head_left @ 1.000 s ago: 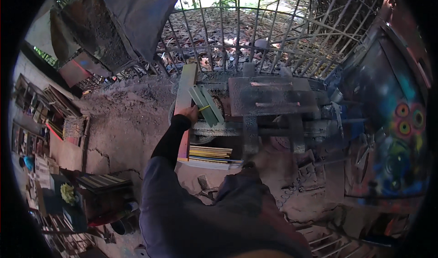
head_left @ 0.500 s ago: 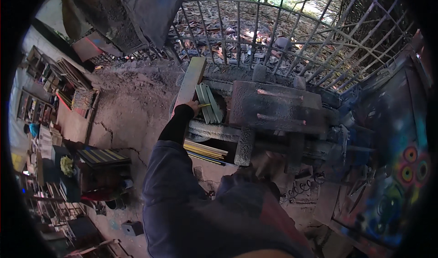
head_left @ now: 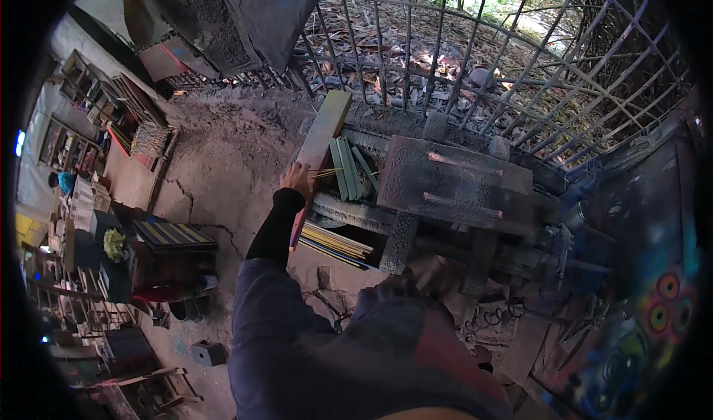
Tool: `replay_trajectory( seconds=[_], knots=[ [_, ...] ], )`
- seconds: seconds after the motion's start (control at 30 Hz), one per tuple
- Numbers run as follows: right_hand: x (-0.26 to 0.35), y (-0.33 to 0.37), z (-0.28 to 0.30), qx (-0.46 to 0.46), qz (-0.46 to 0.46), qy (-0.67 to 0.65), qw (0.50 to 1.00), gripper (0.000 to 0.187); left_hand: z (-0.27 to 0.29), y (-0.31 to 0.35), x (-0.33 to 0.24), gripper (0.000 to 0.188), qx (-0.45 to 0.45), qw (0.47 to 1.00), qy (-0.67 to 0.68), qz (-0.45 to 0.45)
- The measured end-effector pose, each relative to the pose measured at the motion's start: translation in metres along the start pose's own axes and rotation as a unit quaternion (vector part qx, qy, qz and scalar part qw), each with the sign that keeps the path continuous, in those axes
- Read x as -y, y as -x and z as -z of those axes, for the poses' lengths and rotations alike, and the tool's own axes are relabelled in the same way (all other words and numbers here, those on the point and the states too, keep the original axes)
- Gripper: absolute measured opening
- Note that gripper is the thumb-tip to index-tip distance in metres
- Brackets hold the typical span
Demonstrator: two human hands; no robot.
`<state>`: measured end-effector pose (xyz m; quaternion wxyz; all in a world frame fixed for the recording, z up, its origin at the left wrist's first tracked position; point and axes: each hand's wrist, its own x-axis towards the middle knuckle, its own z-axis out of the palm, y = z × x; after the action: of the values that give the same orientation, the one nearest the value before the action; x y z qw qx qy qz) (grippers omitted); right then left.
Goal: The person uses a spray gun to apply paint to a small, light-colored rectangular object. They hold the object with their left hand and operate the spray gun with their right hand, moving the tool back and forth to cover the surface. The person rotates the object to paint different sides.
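Note:
My left hand [head_left: 297, 178] is closed on a few thin yellow sticks [head_left: 322, 173], whose far ends reach rightward over pale green painted strips [head_left: 347, 169]. The hand is beside a long wooden beam [head_left: 324, 129], at its left side. The green strips lie side by side between the beam and a dark crusted board [head_left: 454, 175], one of them angled away from the others. My right hand does not show.
Below the strips, a stack of thin yellow and dark slats [head_left: 336, 245] sits near a rough grey block [head_left: 400, 242]. A metal bar fence [head_left: 408, 45] stands behind the bench. At left are a striped panel [head_left: 172, 234] and cluttered shelves [head_left: 70, 141].
My left hand has drawn leftward with the yellow sticks, off the green strips to the beam's left side. One green strip now lies at more of an angle. The view has shifted slightly.

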<state>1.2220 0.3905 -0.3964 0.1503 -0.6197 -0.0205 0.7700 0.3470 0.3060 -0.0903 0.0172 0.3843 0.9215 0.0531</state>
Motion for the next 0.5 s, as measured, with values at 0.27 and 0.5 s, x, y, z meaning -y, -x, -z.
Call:
replay_trajectory(
  seconds=[0.27,0.5],
  knots=[
    [0.000,-0.004,-0.001,0.004,-0.017,0.005,1.000,0.024,0.033,0.013,-0.024,0.039,-0.221,0.973,0.061,0.006],
    [0.012,-0.005,-0.005,0.006,-0.024,0.013,1.000,0.023,-0.003,-0.017,-0.133,0.036,0.043,0.956,0.281,-0.073]
  ],
)
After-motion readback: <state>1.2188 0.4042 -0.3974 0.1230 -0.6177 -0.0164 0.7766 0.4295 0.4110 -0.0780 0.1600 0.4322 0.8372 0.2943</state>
